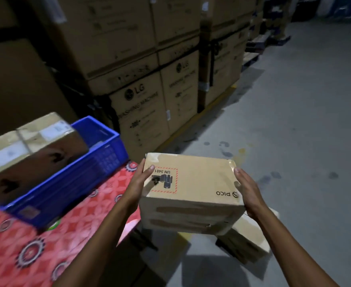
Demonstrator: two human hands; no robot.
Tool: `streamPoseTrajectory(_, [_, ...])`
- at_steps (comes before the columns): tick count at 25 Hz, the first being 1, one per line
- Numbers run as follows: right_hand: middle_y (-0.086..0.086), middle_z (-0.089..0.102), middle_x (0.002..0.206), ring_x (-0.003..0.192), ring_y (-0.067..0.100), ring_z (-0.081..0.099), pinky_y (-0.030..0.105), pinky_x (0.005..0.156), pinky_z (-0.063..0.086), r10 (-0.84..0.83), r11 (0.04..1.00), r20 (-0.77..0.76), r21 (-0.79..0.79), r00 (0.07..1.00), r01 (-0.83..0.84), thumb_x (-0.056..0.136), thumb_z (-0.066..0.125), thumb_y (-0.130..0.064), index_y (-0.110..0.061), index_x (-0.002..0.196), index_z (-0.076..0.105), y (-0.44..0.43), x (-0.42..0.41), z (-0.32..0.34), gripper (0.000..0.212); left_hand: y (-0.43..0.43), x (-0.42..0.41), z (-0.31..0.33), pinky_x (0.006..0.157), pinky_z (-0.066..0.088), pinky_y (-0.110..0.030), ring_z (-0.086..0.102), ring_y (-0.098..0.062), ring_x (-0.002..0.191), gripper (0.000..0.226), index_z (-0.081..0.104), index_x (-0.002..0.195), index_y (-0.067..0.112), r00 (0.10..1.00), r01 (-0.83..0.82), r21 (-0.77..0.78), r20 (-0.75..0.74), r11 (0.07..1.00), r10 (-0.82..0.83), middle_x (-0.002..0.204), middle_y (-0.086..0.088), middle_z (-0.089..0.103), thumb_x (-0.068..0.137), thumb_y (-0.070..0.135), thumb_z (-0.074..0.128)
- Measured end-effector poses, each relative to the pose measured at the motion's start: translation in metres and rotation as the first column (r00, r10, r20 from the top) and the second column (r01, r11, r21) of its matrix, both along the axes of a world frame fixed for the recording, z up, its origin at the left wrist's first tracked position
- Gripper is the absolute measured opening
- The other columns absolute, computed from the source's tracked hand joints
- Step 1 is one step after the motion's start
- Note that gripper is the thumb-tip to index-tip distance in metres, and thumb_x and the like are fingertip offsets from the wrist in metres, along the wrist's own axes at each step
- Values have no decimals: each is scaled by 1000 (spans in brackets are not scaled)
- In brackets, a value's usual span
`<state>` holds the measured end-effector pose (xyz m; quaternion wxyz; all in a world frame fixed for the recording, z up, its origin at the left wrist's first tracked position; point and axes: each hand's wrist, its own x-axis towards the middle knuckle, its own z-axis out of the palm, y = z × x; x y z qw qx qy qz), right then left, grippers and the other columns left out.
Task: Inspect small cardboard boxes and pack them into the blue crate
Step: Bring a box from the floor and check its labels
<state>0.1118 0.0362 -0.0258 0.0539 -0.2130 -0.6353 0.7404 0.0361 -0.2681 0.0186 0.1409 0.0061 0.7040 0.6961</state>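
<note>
I hold a small cardboard box (193,187) in the air over the floor, just right of the table. Its top carries a red-bordered UN 3481 label and the word PICO. My left hand (141,181) grips its left side with the thumb on top. My right hand (247,193) presses flat against its right side. The blue crate (100,154) stands on the table to the left, with two cardboard boxes (31,146) sticking out of it.
The table wears a red patterned cloth (46,235). Another cardboard box (251,237) lies on the grey concrete floor under my right forearm. Tall stacks of large washing-machine cartons (145,96) stand on pallets behind the table. Open floor stretches to the right.
</note>
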Motion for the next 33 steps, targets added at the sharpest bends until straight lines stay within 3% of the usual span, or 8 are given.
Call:
streamPoseTrajectory(2, [-9, 55, 137, 108, 10, 59, 27, 89, 45, 103, 994, 4, 47, 995, -103, 101, 54, -39, -22, 144, 51, -45, -15, 10, 46, -55, 10, 2, 98, 52, -35, 65, -14, 117, 37, 50, 137, 27, 998, -50, -13, 28, 999, 50, 126, 4, 68, 101, 29, 57])
streamPoseTrajectory(5, [-8, 68, 113, 98, 14, 67, 23, 78, 53, 249, 962, -40, 127, 968, -243, 102, 54, -41, -27, 114, 64, -118, -32, 21, 21, -134, 23, -5, 92, 57, -42, 67, -24, 111, 42, 45, 129, 17, 960, -261, 30, 113, 965, 256, 128, -11, 64, 95, 24, 68])
streamPoseTrajectory(9, [-7, 65, 126, 122, 20, 59, 51, 103, 49, 400, 877, -104, 332, 911, -348, 75, 58, -85, -43, 126, 60, -208, -55, 20, 66, -231, 40, -21, 102, 52, -52, 68, -24, 108, 68, 45, 119, 25, 898, -438, -97, 7, 894, 440, 125, -12, 65, 67, 45, 84])
streamPoseTrajectory(12, [-8, 63, 130, 122, 16, 57, 47, 104, 47, 459, 800, -90, 475, 884, -366, 75, 56, -85, -42, 136, 52, -267, -67, 26, 74, -279, 52, -22, 103, 51, -53, 67, -23, 109, 74, 45, 126, 22, 861, -507, -204, -94, 837, 499, 121, -4, 66, 68, 49, 81])
streamPoseTrajectory(15, [2, 57, 135, 121, 21, 56, 35, 92, 43, 451, 731, -15, 579, 893, -360, 88, 60, -66, -29, 144, 44, -316, -71, 19, 68, -312, 53, -23, 98, 51, -44, 63, -24, 114, 63, 46, 132, 17, 863, -505, -381, -234, 775, 447, 125, -3, 63, 85, 47, 74])
streamPoseTrajectory(21, [17, 47, 146, 129, 37, 51, 47, 96, 45, 318, 448, 205, 828, 926, -337, 92, 47, -69, -16, 159, 15, -371, -70, -21, 92, -337, 52, -58, 98, 49, -52, 48, -38, 135, 110, 22, 155, 16, 884, -442, -663, -209, 604, 418, 158, -14, 36, 76, 92, 30])
streamPoseTrajectory(28, [17, 39, 154, 133, 39, 48, 48, 99, 44, 292, 358, 282, 854, 914, -378, 85, 45, -80, -12, 159, 12, -375, -87, -20, 106, -335, 31, -54, 112, 33, -53, 17, -37, 151, 96, 10, 162, 15, 932, -349, -824, -256, 447, 256, 168, -13, 10, 92, 71, 45])
streamPoseTrajectory(33, [17, 28, 159, 139, 38, 43, 49, 107, 43, 314, 402, 455, 731, 833, -551, 63, 51, -92, -18, 160, 7, -373, -108, -8, 130, -343, 10, -50, 113, 33, -56, 15, -41, 151, 116, 4, 162, 23, 968, -202, -827, -86, 525, 237, 169, -11, 2, 77, 76, 65])
